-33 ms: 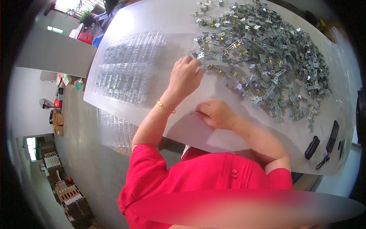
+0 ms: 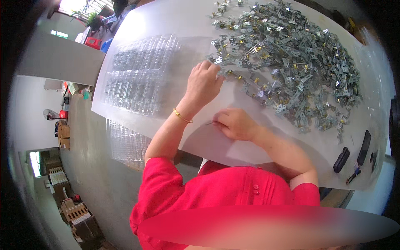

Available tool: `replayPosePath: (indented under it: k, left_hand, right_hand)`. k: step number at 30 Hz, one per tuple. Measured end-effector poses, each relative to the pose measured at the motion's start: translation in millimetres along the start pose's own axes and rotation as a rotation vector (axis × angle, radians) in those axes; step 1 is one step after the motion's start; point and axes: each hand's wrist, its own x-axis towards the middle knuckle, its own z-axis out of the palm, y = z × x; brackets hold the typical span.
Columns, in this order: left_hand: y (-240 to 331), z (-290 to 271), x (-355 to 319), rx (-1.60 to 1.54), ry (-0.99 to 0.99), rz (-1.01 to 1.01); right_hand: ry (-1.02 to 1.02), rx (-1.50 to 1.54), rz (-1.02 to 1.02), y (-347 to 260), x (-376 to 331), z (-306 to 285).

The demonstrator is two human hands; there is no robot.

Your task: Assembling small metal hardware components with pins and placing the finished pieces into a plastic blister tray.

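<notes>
We see the left hand (image 2: 203, 83) reaching with curled fingers into the near edge of the heap of small metal parts (image 2: 291, 62) spread over the white counter (image 2: 166, 16); whether it grips one we cannot tell. The right hand (image 2: 234, 123) rests closed on the counter, pinching a thin metal pin (image 2: 209, 123). Clear plastic trays (image 2: 139, 75) lie just left of the left hand.

A factory workshop: a long white counter (image 2: 166, 21) heaped with small stamped metal parts (image 2: 291, 62), clear plastic sorting trays (image 2: 137, 75), bare concrete floor (image 2: 96, 175) and stacked cartons (image 2: 75, 212) below.
</notes>
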Motion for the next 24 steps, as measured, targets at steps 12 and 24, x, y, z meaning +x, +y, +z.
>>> replayPosePath:
  k: [12, 24]
  left_hand:
    - [-19.9, 19.9, -5.9, 0.257, -0.019, 0.052]
    - [-42.1, -25.1, -63.7, -1.016, 0.249, -0.913]
  right_hand:
    - [0.052, 0.025, -0.085, 4.1, -0.7, 4.9]
    - [0.096, 0.036, -0.114, 3.1, 0.1, 6.6]
